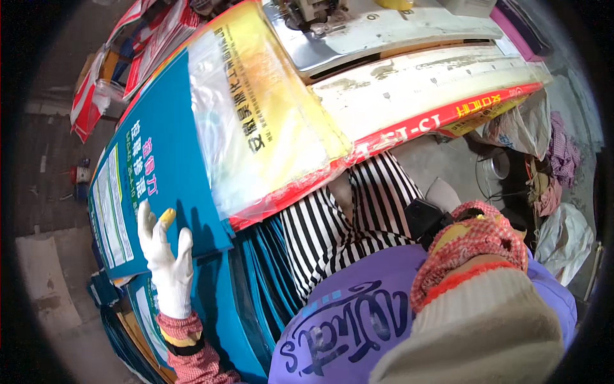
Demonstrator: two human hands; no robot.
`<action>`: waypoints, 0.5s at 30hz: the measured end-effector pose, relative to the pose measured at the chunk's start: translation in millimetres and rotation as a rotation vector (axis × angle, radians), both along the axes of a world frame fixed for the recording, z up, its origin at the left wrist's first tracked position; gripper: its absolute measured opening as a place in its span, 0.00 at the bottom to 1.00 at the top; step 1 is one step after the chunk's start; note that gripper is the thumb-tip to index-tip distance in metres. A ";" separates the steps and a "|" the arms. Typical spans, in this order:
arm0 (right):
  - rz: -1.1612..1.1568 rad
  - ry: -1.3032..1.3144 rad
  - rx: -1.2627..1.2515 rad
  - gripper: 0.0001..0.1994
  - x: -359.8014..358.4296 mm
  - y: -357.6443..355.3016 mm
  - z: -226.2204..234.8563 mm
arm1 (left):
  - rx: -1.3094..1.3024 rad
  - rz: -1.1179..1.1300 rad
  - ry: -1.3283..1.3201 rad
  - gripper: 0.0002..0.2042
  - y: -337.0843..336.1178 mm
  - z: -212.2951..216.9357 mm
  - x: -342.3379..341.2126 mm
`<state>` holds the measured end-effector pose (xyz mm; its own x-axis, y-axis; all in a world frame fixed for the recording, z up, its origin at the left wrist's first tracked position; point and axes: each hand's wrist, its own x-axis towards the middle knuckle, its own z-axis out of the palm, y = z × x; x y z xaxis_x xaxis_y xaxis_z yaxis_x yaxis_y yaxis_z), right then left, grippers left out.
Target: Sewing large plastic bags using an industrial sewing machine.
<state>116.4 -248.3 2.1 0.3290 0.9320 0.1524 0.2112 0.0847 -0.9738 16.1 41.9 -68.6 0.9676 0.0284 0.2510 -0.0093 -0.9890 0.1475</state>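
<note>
A cluttered workshop is seen, its grey floor (48, 153) lying well to the left of the sewing machine (313, 16). Lower left of the machine, a flat teal printed sack (169, 96) is laid out, apparently overlapped by a yellow printed sack (281, 83). The white-gloved left hand (167, 259) is poised over the teal sack's near part, its fingers spread and loosely bent, with nothing seen gripped; whether the sack is touched cannot be told. A layer would probably be best taken singly by its edge and smoothed with flat fingers, to avoid creasing.

The right hand (473, 339), well below the machine, appears raised close to the camera; its blurred glove is cut off by the lower edge, so finger spread and hold cannot be told. The machine's top is also cropped.
</note>
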 end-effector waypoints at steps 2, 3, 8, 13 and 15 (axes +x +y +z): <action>-0.056 -0.026 0.022 0.20 23.8 31.7 1.1 | 0.020 0.029 0.044 0.16 -3.0 3.1 -7.6; -0.072 -0.041 0.034 0.20 29.1 42.2 -1.3 | -0.002 0.061 0.051 0.17 0.2 -0.7 -16.3; -0.187 -0.192 0.061 0.21 -31.7 -36.9 -11.0 | -0.010 -0.026 0.057 0.17 -11.0 0.0 -9.1; -0.225 -0.194 0.140 0.21 -52.3 -32.3 -24.0 | -0.030 -0.040 0.087 0.17 -14.0 0.9 -14.5; -0.218 -0.206 0.180 0.22 -41.2 -20.5 -25.5 | -0.052 -0.010 0.068 0.16 -12.3 0.1 -14.9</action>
<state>75.2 -268.8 -23.4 0.4628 0.7954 0.3914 0.4336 0.1820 -0.8826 1.2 29.6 -68.5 0.9826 0.0299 0.1831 -0.0073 -0.9800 0.1989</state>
